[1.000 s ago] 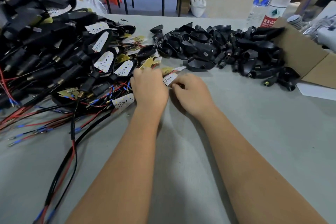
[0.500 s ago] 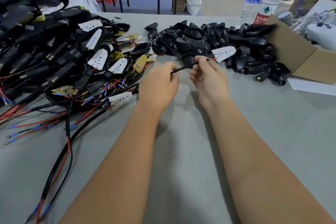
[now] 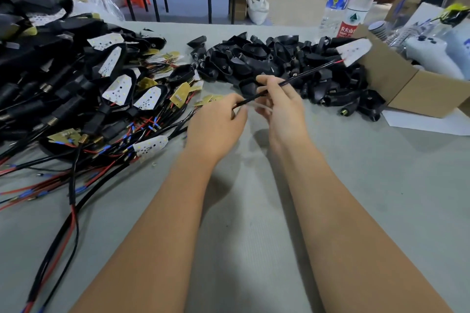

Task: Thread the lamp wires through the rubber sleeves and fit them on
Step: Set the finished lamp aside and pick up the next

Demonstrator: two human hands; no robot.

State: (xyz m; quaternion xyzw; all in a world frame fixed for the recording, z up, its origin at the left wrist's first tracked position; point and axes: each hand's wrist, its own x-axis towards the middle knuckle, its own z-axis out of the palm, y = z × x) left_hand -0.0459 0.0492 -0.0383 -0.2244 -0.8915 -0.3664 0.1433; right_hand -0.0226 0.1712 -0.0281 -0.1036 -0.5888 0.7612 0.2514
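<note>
A black-sheathed lamp wire (image 3: 300, 76) stretches between both my hands, lifted off the table. A white LED board (image 3: 354, 51) hangs on its far right end, over the pile of black rubber sleeves (image 3: 267, 58). My right hand (image 3: 281, 107) pinches the wire near its middle. At the wire's near end my left hand (image 3: 217, 124) grips it with curled fingers. On the left lies a heap of lamp assemblies (image 3: 76, 84) with red, black and blue-tipped wires.
An open cardboard box (image 3: 407, 86) stands at the right behind the sleeves. Two water bottles (image 3: 353, 5) stand at the table's far edge. Loose long wires (image 3: 71, 211) trail toward the near left. A white sheet (image 3: 427, 124) lies before the box.
The wire has been pulled out of the left heap and drawn rightward. The LED board has travelled farther right over the sleeve pile, and my right hand slid along the wire.
</note>
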